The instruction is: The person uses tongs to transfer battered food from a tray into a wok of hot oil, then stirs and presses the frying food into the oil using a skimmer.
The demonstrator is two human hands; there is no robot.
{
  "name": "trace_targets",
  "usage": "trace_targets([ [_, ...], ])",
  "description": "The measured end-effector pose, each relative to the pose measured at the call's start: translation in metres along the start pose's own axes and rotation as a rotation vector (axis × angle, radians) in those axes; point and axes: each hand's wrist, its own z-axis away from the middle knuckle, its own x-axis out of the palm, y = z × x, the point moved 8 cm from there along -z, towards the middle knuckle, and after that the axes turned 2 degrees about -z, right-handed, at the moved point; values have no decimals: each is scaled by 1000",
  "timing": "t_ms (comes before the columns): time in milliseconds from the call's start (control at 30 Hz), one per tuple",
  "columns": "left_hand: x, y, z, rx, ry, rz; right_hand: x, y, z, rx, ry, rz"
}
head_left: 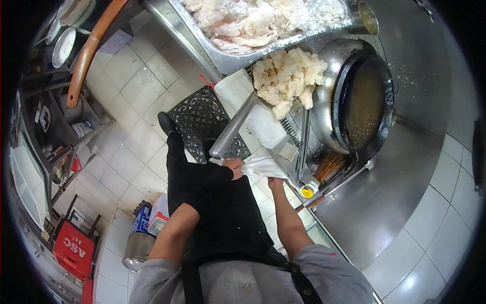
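A white cloth (262, 167) is stretched between my two hands at waist height. My left hand (234, 168) is closed on its left end, just below the tip of a long metal handle (234, 126). My right hand (276, 184) pinches the cloth's right end beside the counter edge; its fingertips are partly hidden. Beyond the handle, pale golden battered fried pieces (287, 76) are heaped at its far end, and the vessel under them is mostly covered. Another folded white cloth (266, 129) lies on the counter below the heap.
A wok of oil (365, 101) sits at the right. Floured raw pieces fill a metal tray (215, 57) at the top. Metal tongs (305, 147), a bamboo brush (330, 167) and a yellow-capped bottle (307, 193) lie near the wok. A black mat (195, 114) covers floor tiles.
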Motion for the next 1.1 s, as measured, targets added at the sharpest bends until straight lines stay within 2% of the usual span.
trace_targets([
  [33,-1,-8,3,24,136,51,1,-7,-9,-20,16,-76],
  [133,-7,-29,9,-21,51,91,16,-22,-5,-66,35,-88],
  [167,8,-52,3,-28,127,191,22,-25,-1,-84,40,-73],
  [300,4,-45,11,-48,-40,53,53,-26,12,-135,43,-37],
  [400,-5,-27,21,-88,-59,-17,73,-23,16,-168,43,-18],
  [500,9,-35,14,-66,-65,54,84,-19,23,-187,43,14],
  [600,22,-47,9,-15,21,203,84,-17,30,-205,41,65],
  [667,26,-47,2,-27,-87,41,75,-17,41,-230,40,144],
  [733,21,-38,5,-29,-130,-97,53,-9,58,-241,13,314],
  [767,13,-29,12,-27,-116,-155,40,6,65,-158,-39,448],
  [800,2,-19,19,-30,-96,-215,16,40,58,140,-155,633],
  [833,-6,-11,26,-39,-123,-240,14,52,87,172,-204,779],
  [867,-7,-6,28,9,-106,-288,-29,99,37,101,-352,1093],
  [900,12,-25,13,161,82,-277,-7,87,82,-5,-353,1298],
  [933,8,-26,18,149,78,-287,19,75,119,-113,-355,1455],
  [1100,-16,-8,42,76,-6,-339,111,22,218,-494,-650,1746],
])
